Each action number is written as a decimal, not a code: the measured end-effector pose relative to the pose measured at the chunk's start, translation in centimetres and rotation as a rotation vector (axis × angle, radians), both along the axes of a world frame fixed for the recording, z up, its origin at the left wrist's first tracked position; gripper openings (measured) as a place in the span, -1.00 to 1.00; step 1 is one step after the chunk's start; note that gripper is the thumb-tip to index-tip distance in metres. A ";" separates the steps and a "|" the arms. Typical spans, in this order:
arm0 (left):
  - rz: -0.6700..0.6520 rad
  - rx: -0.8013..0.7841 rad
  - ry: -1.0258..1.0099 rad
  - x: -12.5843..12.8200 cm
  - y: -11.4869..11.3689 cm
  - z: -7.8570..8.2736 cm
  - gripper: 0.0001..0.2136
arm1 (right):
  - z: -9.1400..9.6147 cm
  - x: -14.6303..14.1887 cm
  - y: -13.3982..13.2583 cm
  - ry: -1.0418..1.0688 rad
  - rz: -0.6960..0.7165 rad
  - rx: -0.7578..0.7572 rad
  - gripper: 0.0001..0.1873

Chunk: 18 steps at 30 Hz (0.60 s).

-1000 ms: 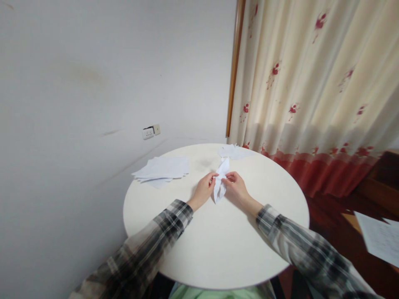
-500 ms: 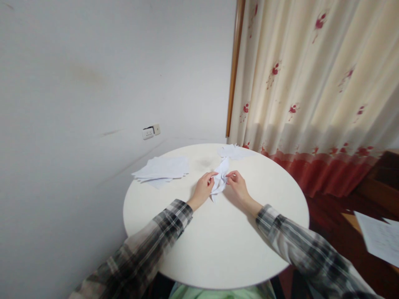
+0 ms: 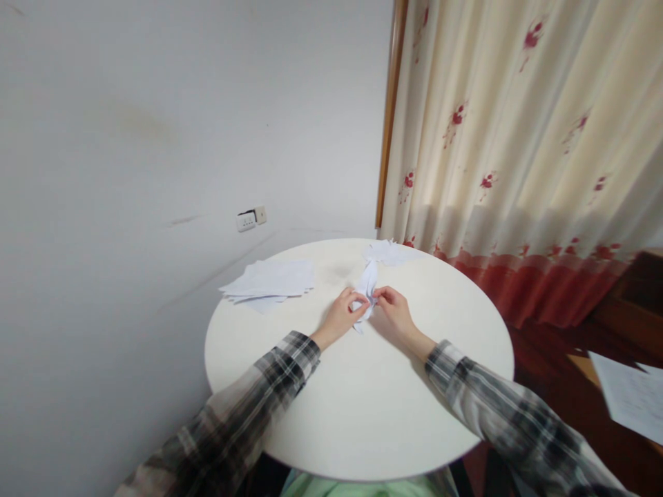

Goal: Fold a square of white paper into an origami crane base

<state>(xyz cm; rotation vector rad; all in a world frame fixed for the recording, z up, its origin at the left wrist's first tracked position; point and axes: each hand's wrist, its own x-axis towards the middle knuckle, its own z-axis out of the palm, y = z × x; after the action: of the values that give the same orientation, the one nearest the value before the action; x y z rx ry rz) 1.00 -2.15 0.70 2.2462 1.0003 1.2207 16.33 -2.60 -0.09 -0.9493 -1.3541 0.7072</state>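
Thumb against finger, the left hand (image 3: 340, 317) had a close pinch on the folded white paper (image 3: 368, 275), sitting at its eight o'clock! Over at four o'clock the right hand (image 3: 396, 312), barely parted at the tips, nipped the near-side edge. Delicate stuff: the work looked best served by one hand anchoring while the other eased each crease, since a hard tug could well have torn such thin layers.

The paper itself sat towards twelve on the round white table (image 3: 357, 421), short of the rim. A stack of white sheets (image 3: 272, 277) spread between ten and eleven; a loose paper pile (image 3: 394, 254) lay between twelve and one.

Hard to read, though: fingers covered the middle folds, the curled lower fingers were hidden, and far off at three to four, marked sheets (image 3: 626, 393) ran out of frame, their writing illegible.
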 end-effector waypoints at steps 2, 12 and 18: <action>-0.002 -0.009 -0.003 0.1 0.0 -0.1 -0.86 | 0.3 -0.1 -0.4 -0.024 -0.010 0.015 -0.89; 0.026 0.022 0.029 0.0 -0.2 0.4 -0.88 | 0.9 -0.3 -0.9 -0.008 -0.114 0.027 -0.78; 0.047 0.088 0.036 -0.2 -0.1 0.6 -0.90 | 0.2 0.1 -0.1 -0.077 -0.162 -0.097 -0.81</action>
<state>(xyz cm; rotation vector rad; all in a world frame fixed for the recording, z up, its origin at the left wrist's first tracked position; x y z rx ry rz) 0.84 -2.28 1.27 2.3323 1.0369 1.2713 16.39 -2.73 0.15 -1.1601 -1.3024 0.6218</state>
